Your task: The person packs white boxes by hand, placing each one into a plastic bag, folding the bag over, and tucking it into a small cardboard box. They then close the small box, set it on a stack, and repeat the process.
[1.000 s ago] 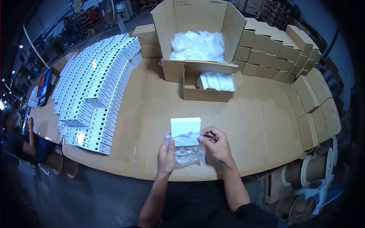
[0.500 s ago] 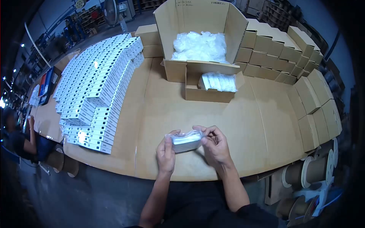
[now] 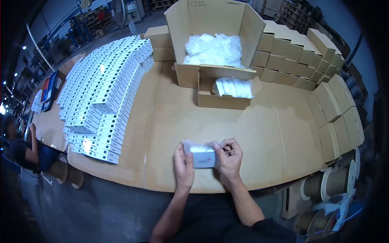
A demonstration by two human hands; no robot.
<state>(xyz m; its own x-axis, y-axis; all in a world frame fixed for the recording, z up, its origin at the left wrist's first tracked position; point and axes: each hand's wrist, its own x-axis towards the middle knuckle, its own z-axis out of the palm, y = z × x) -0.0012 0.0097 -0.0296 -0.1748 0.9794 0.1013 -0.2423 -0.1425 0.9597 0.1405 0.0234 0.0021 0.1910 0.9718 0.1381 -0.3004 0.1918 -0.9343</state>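
A small white box in a clear plastic bag point(image 3: 204, 158) is held between my two hands, just above the near part of the cardboard-covered table. My left hand point(image 3: 184, 166) grips its left side, thumb in front. At the right edge, my right hand point(image 3: 230, 160) pinches the plastic, with the other fingers curled. The box's broad face, with a small reddish mark, is turned toward me. Beyond my hands, an open small carton point(image 3: 221, 102) contains several plastic-wrapped white packs point(image 3: 233, 88).
Behind the small carton stands a large open carton point(image 3: 180, 75) full of clear plastic bags point(image 3: 213, 49). Stacked white boxes point(image 3: 107, 97) cover the left side. Brown cartons point(image 3: 283, 56) line the back right. Another person point(image 3: 24, 146) is at far left; cable spools point(image 3: 330, 182) stand lower right.
The bagged box has moved slightly right and toward me, and its broad face has tilted into view. My left hand has shifted right with it.
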